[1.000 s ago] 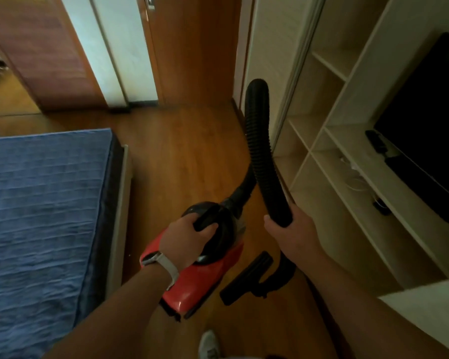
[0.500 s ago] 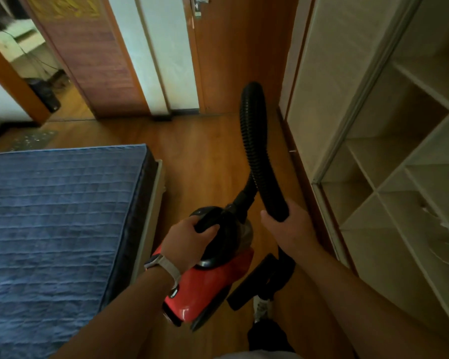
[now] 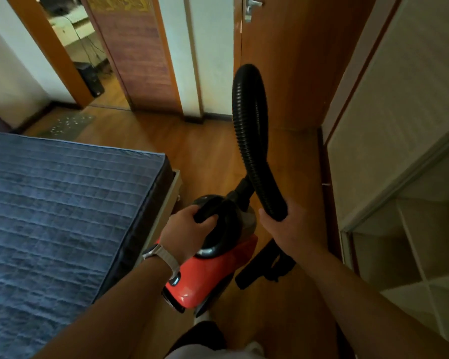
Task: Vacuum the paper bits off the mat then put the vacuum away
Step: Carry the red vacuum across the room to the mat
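You stand in a home bedroom: a quilted blue bed (image 3: 63, 216), wooden floor (image 3: 205, 151), doors (image 3: 290, 60), built-in shelving (image 3: 412, 242).

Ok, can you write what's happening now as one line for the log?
left hand: grips vacuum | right hand: grips hose | mat: far ahead, paper bits on it

I'm seeing glossy red plastic vac body (image 3: 213, 275), matt ribbed blk hose (image 3: 249, 130), quilted blue cloth mattress (image 3: 63, 216), smooth wood floor (image 3: 205, 151).
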The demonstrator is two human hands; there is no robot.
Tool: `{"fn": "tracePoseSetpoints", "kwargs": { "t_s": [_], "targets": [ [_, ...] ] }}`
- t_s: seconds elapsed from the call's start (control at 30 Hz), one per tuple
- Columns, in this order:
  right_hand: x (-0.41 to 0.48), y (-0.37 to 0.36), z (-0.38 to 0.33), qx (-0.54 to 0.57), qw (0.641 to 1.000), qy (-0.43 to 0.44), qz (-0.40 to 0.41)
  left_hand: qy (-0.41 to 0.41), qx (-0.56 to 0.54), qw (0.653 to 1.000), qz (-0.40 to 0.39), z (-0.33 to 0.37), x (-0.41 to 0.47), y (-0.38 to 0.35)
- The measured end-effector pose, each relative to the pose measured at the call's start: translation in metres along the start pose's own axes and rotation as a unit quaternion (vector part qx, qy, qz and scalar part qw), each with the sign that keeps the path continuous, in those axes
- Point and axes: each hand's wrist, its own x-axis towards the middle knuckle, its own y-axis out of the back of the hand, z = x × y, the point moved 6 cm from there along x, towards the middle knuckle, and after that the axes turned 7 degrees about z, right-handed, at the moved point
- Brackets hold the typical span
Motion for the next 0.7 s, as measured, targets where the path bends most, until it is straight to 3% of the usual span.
{"fn": "tracePoseSetpoints", "kwargs": {
  "t_s": [0.37, 0.7],
  "targets": [
    [0.202, -0.058, -0.018, -0.036, 0.999, -0.031, 0.025, 0.003, -0.011, 1.000, -0.027, -0.001, 0.203, -0.032],
    [0.366, -0.117, -0.067, -0.065, 0.996, -0.036, 0.044, -0.013, -0.029, 0.999, -0.035, 0.014, 0.401, -0.013]
  ]
}}
